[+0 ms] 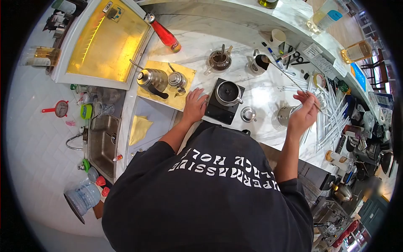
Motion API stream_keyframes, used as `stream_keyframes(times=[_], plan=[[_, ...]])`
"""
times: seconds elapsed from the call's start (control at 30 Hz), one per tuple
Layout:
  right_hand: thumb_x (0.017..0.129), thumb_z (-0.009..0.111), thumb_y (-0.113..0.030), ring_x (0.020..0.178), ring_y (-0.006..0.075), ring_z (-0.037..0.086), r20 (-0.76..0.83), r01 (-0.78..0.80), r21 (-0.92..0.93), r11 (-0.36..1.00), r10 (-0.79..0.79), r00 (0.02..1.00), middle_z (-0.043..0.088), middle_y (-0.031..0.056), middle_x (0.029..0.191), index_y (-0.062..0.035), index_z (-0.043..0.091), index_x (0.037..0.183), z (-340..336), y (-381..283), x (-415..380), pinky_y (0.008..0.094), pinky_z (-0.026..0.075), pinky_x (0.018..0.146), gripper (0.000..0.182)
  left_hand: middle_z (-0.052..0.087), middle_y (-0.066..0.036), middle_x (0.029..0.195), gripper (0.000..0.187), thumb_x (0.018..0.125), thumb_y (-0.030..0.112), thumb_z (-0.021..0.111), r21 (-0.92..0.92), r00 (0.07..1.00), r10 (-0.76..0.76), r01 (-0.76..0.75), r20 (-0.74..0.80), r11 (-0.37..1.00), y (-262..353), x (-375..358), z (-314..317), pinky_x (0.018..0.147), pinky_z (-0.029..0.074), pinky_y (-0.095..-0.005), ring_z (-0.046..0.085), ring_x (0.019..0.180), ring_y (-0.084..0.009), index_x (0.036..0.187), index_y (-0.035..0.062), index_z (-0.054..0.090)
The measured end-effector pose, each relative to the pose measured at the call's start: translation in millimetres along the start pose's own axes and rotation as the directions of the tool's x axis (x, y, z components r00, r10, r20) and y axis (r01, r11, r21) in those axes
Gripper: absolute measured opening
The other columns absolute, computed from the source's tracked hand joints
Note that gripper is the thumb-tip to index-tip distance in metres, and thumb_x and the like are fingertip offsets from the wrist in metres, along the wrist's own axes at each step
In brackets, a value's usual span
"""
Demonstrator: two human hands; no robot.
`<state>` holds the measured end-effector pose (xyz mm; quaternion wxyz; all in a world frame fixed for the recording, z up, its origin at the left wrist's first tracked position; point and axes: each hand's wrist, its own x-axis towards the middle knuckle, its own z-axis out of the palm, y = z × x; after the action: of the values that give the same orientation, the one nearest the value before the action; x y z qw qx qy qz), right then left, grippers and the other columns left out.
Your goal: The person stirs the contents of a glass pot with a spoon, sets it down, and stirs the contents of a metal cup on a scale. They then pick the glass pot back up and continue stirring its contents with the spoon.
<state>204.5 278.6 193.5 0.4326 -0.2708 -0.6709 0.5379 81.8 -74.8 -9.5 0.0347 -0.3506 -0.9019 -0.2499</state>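
Observation:
My left hand [196, 104] lies on the marble counter, fingers stretched out, between a yellow cloth [187, 72] and a black scale [222, 113]. On the scale stands a metal-rimmed pot [228, 91] with dark content. My right hand [308, 107] is closed round a long thin stirring spoon [289, 78], whose far end reaches over a small pitcher [259, 67]. Below that hand stands a metal canister [285, 115], partly hidden by it. A round metal lid [248, 114] lies right of the scale. Behind it is a glass pot [220, 61] with a spoon in dark content.
On the cloth stand a steel kettle [152, 80] and a small metal pot [177, 80]. A red bottle [165, 34] is at the back left. Many wrapped straws [331, 115] spread over the right side, near scissors [296, 58]. A sink [102, 145] lies at left.

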Motion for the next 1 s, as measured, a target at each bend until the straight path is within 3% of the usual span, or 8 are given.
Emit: stream_keyframes(times=[0.33, 0.6, 0.8, 0.93, 1.0], plan=[[0.112, 0.051, -0.015, 0.088, 0.0227, 0.075, 0.194, 0.061, -0.263, 0.963, -0.009, 0.981, 0.076, 0.0153, 0.1, 0.0022, 0.068, 0.12, 35.9, 59.1, 1.8, 0.0347, 0.056, 0.081, 0.025, 0.056, -0.013, 0.15, 0.039, 0.087, 0.009, 0.069, 0.025, 0.999, -0.042, 0.042, -0.017, 0.999, 5.8, 2.1, -1.2, 0.12, 0.033, -0.0554, 0.046, 0.145, -0.0371, 0.127, 0.0105, 0.068], [0.11, 0.054, -0.013, 0.093, 0.023, 0.076, 0.237, 0.019, -0.216, 0.976, 0.033, 0.971, 0.078, 0.0149, 0.104, 0.0006, 0.069, 0.123, 35.6, 72.8, -9.5, 0.0347, 0.057, 0.083, 0.024, 0.057, -0.013, 0.149, 0.037, 0.089, 0.011, 0.069, 0.032, 0.999, -0.054, 0.054, 0.002, 0.998, 7.7, 5.3, -2.2, 0.119, 0.033, -0.0544, 0.047, 0.144, -0.0363, 0.126, 0.011, 0.07], [0.109, 0.057, -0.019, 0.092, 0.0235, 0.075, 0.233, -0.082, -0.224, 0.971, 0.135, 0.963, 0.078, 0.0147, 0.105, 0.0002, 0.067, 0.13, 32.7, 83.7, -21.0, 0.036, 0.057, 0.084, 0.03, 0.053, -0.016, 0.152, 0.043, 0.086, 0.007, 0.069, 0.024, 0.999, -0.033, 0.032, 0.022, 0.999, 8.6, 5.0, -3.9, 0.119, 0.033, -0.0563, 0.045, 0.146, -0.0394, 0.129, 0.0063, 0.065], [0.108, 0.06, -0.028, 0.092, 0.0215, 0.074, 0.232, -0.096, -0.366, 0.926, 0.191, 0.954, 0.078, 0.0156, 0.105, 0.0013, 0.062, 0.138, 26.0, 93.5, -30.6, 0.0359, 0.056, 0.085, 0.042, 0.053, -0.016, 0.151, 0.043, 0.086, 0.008, 0.07, 0.008, 1.0, -0.018, 0.018, 0.004, 1.0, 3.5, 4.0, 1.0, 0.119, 0.032, -0.0561, 0.045, 0.145, -0.0395, 0.129, 0.0088, 0.065], [0.107, 0.06, -0.028, 0.092, 0.0211, 0.074, 0.253, -0.267, -0.296, 0.917, 0.345, 0.904, 0.077, 0.0157, 0.106, 0.0019, 0.062, 0.138, 19.8, 96.2, -37.1, 0.0355, 0.056, 0.085, 0.043, 0.053, -0.016, 0.15, 0.043, 0.087, 0.008, 0.07, 0.008, 1.0, -0.008, 0.008, -0.016, 1.0, -0.7, 1.3, 4.9, 0.119, 0.032, -0.056, 0.045, 0.145, -0.0396, 0.13, 0.0102, 0.065]])
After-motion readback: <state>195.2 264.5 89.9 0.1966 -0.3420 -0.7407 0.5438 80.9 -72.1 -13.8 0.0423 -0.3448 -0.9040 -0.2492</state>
